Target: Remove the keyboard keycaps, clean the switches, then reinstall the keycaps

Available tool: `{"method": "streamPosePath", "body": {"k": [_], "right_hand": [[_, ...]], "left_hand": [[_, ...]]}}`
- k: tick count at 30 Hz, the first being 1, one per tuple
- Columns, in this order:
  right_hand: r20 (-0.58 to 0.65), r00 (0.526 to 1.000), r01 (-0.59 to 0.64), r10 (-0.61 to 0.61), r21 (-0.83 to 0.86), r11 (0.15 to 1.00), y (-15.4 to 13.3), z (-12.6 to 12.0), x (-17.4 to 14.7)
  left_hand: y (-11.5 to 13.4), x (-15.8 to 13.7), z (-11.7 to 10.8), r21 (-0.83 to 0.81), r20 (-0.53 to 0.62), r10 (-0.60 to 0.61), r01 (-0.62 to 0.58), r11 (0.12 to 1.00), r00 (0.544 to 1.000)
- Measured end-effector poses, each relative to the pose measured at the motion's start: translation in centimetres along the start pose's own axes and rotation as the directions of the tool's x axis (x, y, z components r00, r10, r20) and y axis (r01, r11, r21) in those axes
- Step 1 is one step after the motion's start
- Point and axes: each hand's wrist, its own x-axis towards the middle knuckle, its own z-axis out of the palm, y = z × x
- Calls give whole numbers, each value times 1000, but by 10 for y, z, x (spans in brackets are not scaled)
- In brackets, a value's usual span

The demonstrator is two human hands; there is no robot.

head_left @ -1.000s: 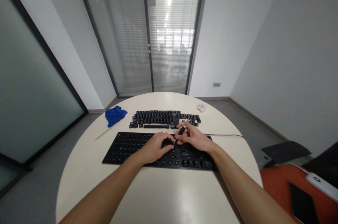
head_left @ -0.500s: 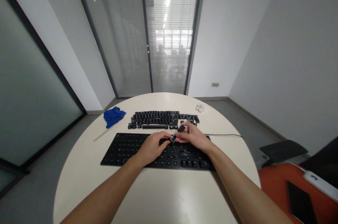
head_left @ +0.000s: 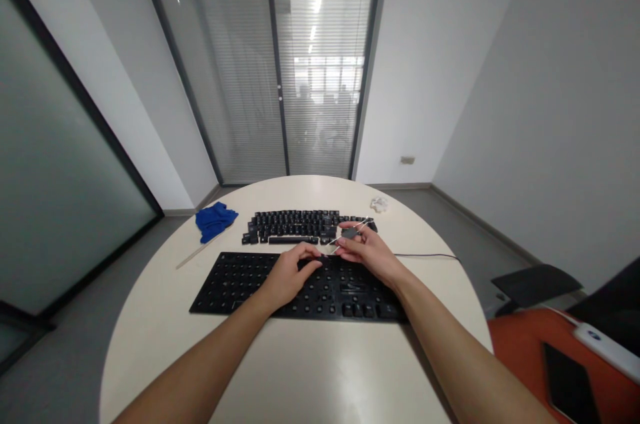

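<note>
A black keyboard [head_left: 235,281] lies on the table, most of its keycaps off and several still on along its near right edge. In my right hand [head_left: 370,254] is a keycap puller [head_left: 350,233] with a dark middle and thin wire ends. Its wires point down left toward the keyboard's far edge; whether a keycap sits in them is too small to tell. My left hand [head_left: 290,277] rests over the middle of the keyboard, thumb and forefinger apart near the wire tips. Beyond the keyboard, loose black keycaps [head_left: 293,223] stand in rows, partly hidden by my right hand.
A blue cloth [head_left: 215,221] and a thin wooden stick [head_left: 197,255] lie at the left. A crumpled white tissue [head_left: 379,205] sits at the far right of the round table [head_left: 310,364]. The keyboard's cable [head_left: 425,255] runs right. An orange chair [head_left: 520,357] holds a dark phone [head_left: 570,381].
My right hand has lifted the keycap puller up and away, tilting it flatter. The wire tips have left the spot between my left fingers, which have parted slightly.
</note>
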Motion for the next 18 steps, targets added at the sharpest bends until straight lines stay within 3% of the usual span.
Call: {"method": "streamPosePath", "body": {"k": [3, 6, 9, 11, 14, 18], "right_hand": [[-91, 993, 79, -79, 1, 997, -5, -9, 2], [-90, 975, 178, -201, -216, 960, -7, -14, 2], [34, 941, 302, -336, -531, 792, -6, -11, -1], [136, 922, 357, -363, -665, 656, -6, -5, -5], [245, 903, 405, -352, -756, 514, -8, 5, -11], [330, 878, 464, -347, -764, 448, -12, 13, -16]], "left_hand": [[-5, 2, -2, -48, -58, -33, 31, 998, 998], [-6, 3, -2, -86, -71, -76, 70, 994, 995], [-4, 3, -1, -100, -47, -89, 83, 991, 995], [-3, 2, 0, -106, -33, -88, 84, 991, 996], [-2, 2, 1, -107, -25, -81, 78, 991, 996], [-2, 1, 1, -97, -27, -58, 55, 994, 998]]}}
